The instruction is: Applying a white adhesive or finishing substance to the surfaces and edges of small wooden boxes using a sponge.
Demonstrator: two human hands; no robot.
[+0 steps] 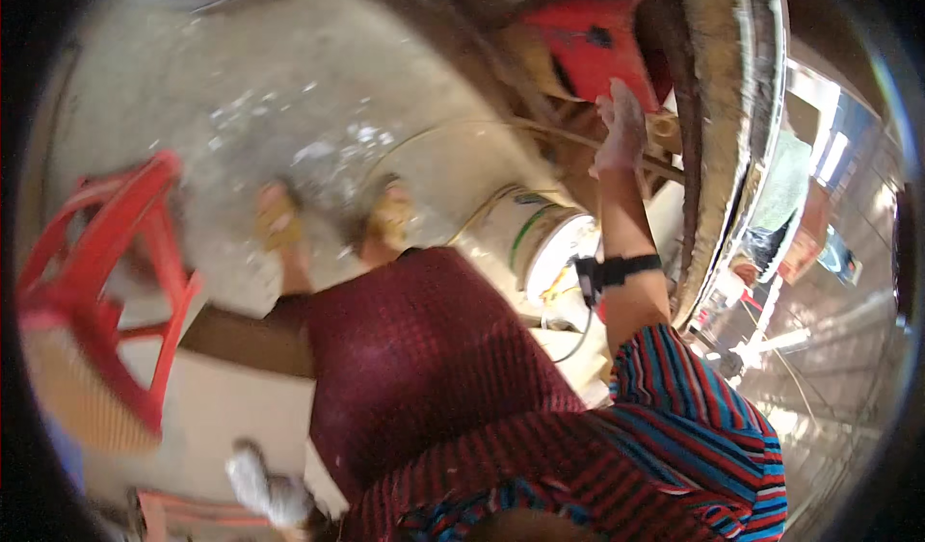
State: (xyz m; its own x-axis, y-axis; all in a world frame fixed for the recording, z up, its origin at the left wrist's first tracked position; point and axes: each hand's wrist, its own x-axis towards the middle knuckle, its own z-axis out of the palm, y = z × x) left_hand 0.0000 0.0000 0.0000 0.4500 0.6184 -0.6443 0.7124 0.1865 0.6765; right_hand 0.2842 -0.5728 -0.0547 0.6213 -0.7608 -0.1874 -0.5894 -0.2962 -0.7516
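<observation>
My right arm, in a striped sleeve with a black band and small device on it, stretches up to the right. My right hand looks dusty and open, fingers extended. Its fingertips are at the lower edge of a red panel-like thing; whether they touch it cannot be made out. Low on the left, a pale, blurred shape beside a dark band appears to be my left hand. Its fingers are smeared, and nothing held in it can be made out. A dark red checked cloth covers my lap.
A red plastic chair stands at the left. My feet in yellow sandals rest on the wet-looking concrete floor. A white bucket sits below my right forearm. A thick curved edge runs along the right, with another person beyond.
</observation>
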